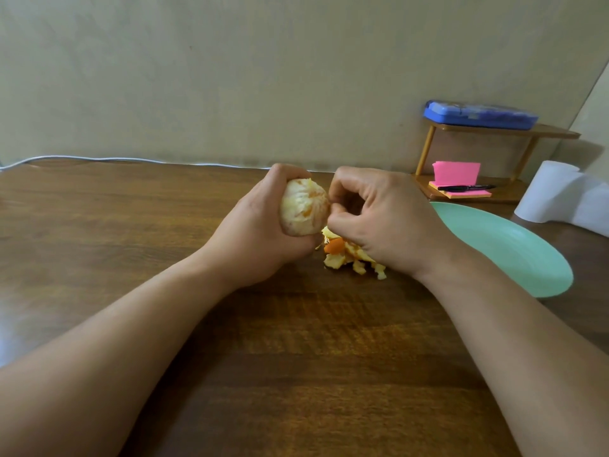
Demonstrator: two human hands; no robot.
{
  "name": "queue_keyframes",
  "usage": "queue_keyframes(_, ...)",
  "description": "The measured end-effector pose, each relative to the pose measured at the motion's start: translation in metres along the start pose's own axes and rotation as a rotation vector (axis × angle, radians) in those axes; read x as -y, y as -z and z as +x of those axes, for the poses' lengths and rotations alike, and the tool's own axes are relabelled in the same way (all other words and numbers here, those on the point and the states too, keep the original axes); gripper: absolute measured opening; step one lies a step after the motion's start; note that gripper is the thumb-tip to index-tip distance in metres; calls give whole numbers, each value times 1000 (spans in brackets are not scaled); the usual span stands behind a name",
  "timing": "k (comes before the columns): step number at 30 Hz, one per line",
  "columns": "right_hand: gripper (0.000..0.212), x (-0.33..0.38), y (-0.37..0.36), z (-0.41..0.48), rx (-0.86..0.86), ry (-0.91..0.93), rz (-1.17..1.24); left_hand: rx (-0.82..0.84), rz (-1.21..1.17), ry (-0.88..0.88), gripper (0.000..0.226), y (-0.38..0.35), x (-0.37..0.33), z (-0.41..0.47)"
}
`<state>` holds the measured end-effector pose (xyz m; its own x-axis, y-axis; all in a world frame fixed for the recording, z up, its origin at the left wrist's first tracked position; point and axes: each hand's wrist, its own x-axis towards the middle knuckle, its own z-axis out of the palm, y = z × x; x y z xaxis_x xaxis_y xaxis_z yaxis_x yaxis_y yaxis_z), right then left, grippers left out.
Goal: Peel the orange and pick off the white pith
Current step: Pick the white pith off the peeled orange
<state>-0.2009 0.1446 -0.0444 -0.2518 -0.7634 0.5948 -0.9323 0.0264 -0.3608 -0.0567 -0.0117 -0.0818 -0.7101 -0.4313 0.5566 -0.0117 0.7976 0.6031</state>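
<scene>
On the far left a white cable (82, 159) is running along the back edge of the table (131, 225), well clear of your work. Moving in, your left hand (260, 232) is wrapping closed around the orange (304, 207), cupping it from the left and from below and holding it up off the wood, so the fruit is sitting in your grip with its bare side facing right. The skin is looking fully off; what is showing is pale pith with a few orange patches breaking through. Just beside it, your right hand (385, 219) is curling nearly closed, thumb and forefinger meeting at the orange's right flank as if pinching a strand, though I cannot tell whether anything is actually caught between them. That is the relation the next pull is turning on: the fruit is lying directly left of your picking hand, touching its fingertips, so a tug to the right, away from the left palm, is looking like the natural stroke. Below the hands the peel (349, 255) is lying heaped on the table. Farther right a green plate (514, 252) is sitting bare, with a paper roll (553, 192) beyond it.
</scene>
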Motion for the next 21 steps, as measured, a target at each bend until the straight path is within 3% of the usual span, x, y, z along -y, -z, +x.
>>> queue_keyframes(21,8,-10,9,3,89,-164,392,3,-143,-17,74,5,-5,-1)
